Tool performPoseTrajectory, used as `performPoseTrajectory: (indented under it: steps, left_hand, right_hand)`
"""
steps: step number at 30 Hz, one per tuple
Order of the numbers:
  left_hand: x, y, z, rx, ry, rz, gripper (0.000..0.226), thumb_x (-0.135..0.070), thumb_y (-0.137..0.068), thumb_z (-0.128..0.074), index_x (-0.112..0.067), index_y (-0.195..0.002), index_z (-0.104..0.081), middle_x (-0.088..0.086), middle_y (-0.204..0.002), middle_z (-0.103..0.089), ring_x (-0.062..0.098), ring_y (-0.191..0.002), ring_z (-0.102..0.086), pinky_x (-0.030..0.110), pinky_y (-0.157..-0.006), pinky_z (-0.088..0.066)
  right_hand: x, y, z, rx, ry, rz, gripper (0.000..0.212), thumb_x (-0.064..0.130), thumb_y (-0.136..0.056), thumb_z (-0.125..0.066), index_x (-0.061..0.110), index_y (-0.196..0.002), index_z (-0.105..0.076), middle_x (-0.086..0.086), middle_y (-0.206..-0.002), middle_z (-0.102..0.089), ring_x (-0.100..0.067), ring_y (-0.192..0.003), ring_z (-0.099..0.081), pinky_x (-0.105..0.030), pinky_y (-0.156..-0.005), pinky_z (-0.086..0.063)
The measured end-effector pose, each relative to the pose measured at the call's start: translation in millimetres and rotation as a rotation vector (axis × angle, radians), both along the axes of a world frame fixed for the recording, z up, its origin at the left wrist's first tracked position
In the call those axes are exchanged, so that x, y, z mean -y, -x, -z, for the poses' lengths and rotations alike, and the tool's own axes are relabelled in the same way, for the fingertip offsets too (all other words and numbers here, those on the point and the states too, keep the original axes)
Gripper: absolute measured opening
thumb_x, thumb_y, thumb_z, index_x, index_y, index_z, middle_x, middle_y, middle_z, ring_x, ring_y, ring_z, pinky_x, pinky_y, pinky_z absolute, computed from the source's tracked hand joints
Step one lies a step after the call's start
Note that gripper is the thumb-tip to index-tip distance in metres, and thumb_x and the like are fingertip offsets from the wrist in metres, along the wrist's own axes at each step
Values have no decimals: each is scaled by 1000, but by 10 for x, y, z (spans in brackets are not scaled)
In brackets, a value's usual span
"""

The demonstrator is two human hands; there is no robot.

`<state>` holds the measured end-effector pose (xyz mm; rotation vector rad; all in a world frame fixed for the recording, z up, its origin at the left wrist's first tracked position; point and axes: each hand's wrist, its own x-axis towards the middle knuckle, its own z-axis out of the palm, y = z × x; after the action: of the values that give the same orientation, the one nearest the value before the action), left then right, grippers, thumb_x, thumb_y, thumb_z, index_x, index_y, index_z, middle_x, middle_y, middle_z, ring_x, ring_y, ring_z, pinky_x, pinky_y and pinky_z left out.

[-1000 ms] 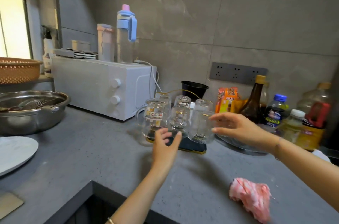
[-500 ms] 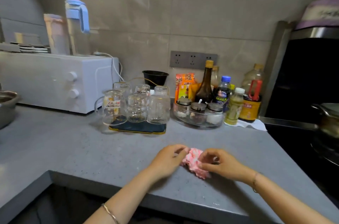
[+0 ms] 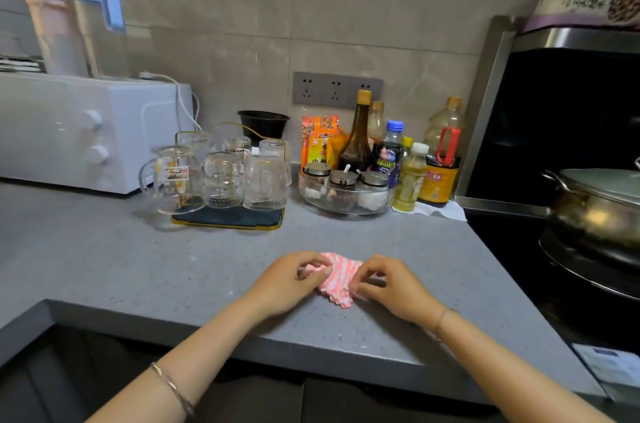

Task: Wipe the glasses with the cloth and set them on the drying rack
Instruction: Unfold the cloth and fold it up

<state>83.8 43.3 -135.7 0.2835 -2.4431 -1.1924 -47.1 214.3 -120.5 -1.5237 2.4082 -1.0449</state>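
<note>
A pink-and-white striped cloth (image 3: pixel 339 280) lies crumpled on the grey counter near its front edge. My left hand (image 3: pixel 289 279) pinches its left side and my right hand (image 3: pixel 389 282) pinches its right side. Several clear glasses (image 3: pixel 265 180) stand upside down on a dark drying rack (image 3: pixel 228 218) with a gold rim, further back on the counter. A glass mug with a handle (image 3: pixel 173 177) stands at the rack's left end. Both hands are well in front of the rack.
A white toaster oven (image 3: pixel 86 132) stands at the back left with bottles on top. A glass bowl of spice jars (image 3: pixel 346 194) and several sauce bottles (image 3: pixel 356 138) sit right of the rack. A steel pot (image 3: pixel 595 204) is on the stove at right.
My hands left the glasses on the rack and came back to the cloth near the counter's front. The view swung to the right. Both hands now pinch the cloth and have spread it a little.
</note>
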Motion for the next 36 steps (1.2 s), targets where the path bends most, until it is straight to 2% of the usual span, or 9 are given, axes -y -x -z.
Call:
performPoseTrajectory:
  steps: [4,9,14,19,22,26,28,31,36]
  left_hand:
    - [-117,-6,-161,-17,-4,-9,25,-49,-83,-69,-33,-102,-70,-18,-103,-70,-11,-96,-60,2,-81,-39]
    - [-279,101,-465,-147,-176,-23,12,-31,-78,-78,-23,-84,-72,-11,-73,-71,-1,-69,-65,15,-65,-50]
    - [-265,76,-936,-200,-380,38,15,-25,-94,-61,-13,-89,-67,-7,-62,-56,5,-54,-52,14,-54,-46]
    - [-270,51,-1313,-168,-300,80,16,-31,-96,-56,-19,-89,-63,5,-67,-48,9,-55,-43,12,-46,-37]
    - [-271,49,-1453,-187,-323,124,15,-29,-95,-59,-17,-89,-65,6,-75,-60,11,-65,-54,18,-58,-44]
    - [-248,44,-1547,-230,-209,106,12,-24,-93,-62,-15,-86,-68,3,-84,-73,10,-80,-65,21,-76,-49]
    - [-256,34,-1575,-222,-183,116,14,-24,-92,-63,-11,-92,-70,8,-94,-75,15,-89,-69,25,-82,-52]
    - [-229,-29,-1621,-190,-278,185,20,-30,-90,-64,-11,-95,-69,0,-83,-73,10,-76,-66,20,-69,-51]
    - [89,-275,-1655,284,-209,418,38,-29,-77,-70,-6,-106,-70,7,-103,-74,14,-85,-68,29,-79,-55]
  right_hand:
    - [72,-4,-319,191,181,27,11,6,-88,-65,12,-79,-66,1,-77,-69,-1,-68,-64,-18,-74,-52]
    - [81,-112,-956,237,285,3,9,6,-88,-64,10,-80,-65,-4,-70,-69,-3,-56,-64,-17,-57,-55]
    - [24,-105,-1322,411,308,51,8,12,-93,-58,7,-88,-62,-13,-84,-66,-21,-74,-62,-27,-71,-57]
    - [-54,-140,-1417,632,113,-99,32,36,-83,-65,11,-103,-69,-3,-87,-70,-12,-80,-67,-28,-80,-56]
    - [-68,-177,-1444,615,142,-121,22,26,-91,-60,8,-101,-69,-2,-87,-70,-10,-78,-67,-25,-79,-57]
    - [-55,-274,-1522,580,151,-143,55,51,-83,-56,5,-112,-66,-13,-98,-71,-23,-85,-70,-25,-74,-57]
    - [-31,-298,-1521,447,138,-100,51,52,-82,-58,9,-107,-70,-17,-106,-69,-29,-95,-67,-21,-70,-57]
    - [-40,-269,-1543,386,161,-72,36,39,-88,-60,6,-100,-72,-16,-101,-71,-19,-87,-67,-33,-86,-55]
    - [-142,-159,-1619,561,202,-171,29,36,-74,-65,18,-95,-75,0,-80,-71,-10,-69,-62,-19,-61,-51]
